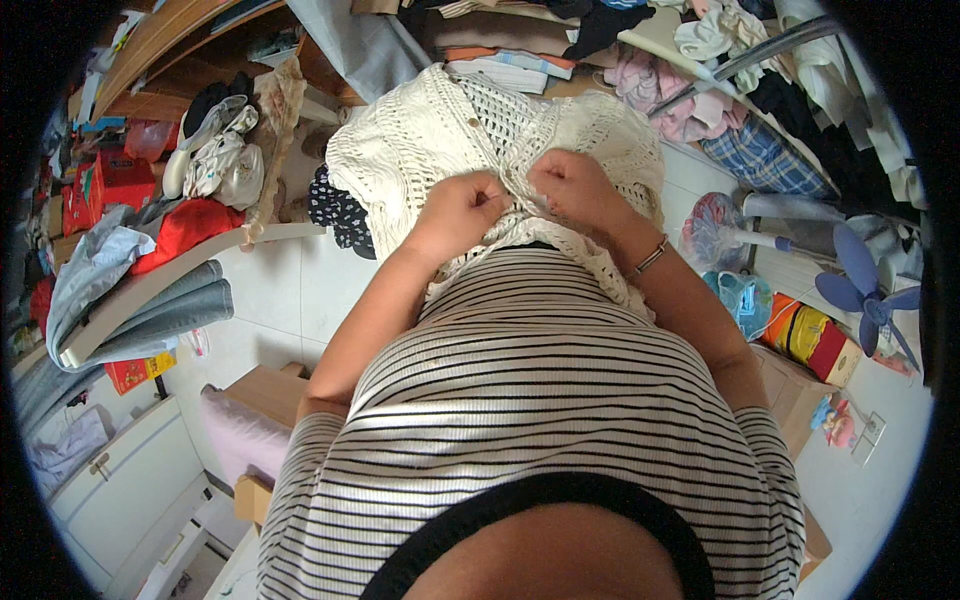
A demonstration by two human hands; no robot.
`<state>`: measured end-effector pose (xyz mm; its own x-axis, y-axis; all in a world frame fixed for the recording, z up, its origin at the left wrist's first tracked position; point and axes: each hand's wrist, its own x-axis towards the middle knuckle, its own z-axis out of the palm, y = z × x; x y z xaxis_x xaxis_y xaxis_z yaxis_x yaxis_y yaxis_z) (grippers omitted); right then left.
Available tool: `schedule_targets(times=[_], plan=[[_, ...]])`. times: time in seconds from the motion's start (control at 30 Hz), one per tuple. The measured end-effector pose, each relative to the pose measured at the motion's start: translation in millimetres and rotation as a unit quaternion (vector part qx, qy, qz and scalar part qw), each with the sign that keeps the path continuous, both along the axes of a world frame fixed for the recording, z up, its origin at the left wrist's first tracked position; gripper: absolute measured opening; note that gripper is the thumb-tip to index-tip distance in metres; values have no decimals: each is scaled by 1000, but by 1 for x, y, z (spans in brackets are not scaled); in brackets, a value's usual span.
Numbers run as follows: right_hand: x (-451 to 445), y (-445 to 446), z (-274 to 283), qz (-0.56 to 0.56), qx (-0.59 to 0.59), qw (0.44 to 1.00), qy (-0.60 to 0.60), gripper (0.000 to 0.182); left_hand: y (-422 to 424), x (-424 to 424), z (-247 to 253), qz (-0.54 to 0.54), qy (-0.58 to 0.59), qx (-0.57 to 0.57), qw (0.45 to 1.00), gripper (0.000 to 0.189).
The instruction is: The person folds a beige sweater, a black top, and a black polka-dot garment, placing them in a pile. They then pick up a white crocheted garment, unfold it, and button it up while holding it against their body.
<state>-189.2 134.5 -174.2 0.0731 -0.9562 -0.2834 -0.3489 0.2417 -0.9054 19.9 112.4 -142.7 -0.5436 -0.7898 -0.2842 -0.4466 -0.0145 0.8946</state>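
A cream openwork knit cardigan (412, 142) spreads out in front of my waist, with a small brown button on its front. My left hand (461, 214) is closed on the knit near the front opening, thumb and fingers pinched together. Just across from it, my right hand (581, 191) grips the other side of the opening. Only a small gap lies between the two fists, and the fingertips are partly hidden by the knuckles and folds. A bracelet (651, 255) circles my right wrist. The cardigan's lower edge hangs against my striped shirt (525, 360).
At left, a curved white shelf edge (277, 232) carries clothes and a red cloth (191, 229). Piled garments (675, 82) lie at upper right beside a metal pole (750, 60). A blue-bladed fan (874, 304) stands at right. Tiled floor (262, 289) shows below the shelf.
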Motion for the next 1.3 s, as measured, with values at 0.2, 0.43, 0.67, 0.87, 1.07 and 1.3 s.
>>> schedule_targets(times=[0.2,0.43,0.67,0.87,1.07,1.3], plan=[[-15,-45,11,-14,-4,999,32,19,-36,10,11,106,13,-46,993,8],[6,-73,-13,-8,6,978,209,41,-68,-3,-4,135,-97,-225,960,18],[21,-45,-21,-44,11,973,227,55,-59,-14,-9,105,-185,-221,952,21],[11,-50,-52,-179,77,973,121,46,-63,-18,-18,123,-212,-243,939,21],[0,-49,-57,-152,148,976,-57,30,-65,-17,-22,144,-199,-230,942,19],[8,-39,-29,-266,183,921,-218,23,-68,-19,-24,151,-190,-220,945,19]])
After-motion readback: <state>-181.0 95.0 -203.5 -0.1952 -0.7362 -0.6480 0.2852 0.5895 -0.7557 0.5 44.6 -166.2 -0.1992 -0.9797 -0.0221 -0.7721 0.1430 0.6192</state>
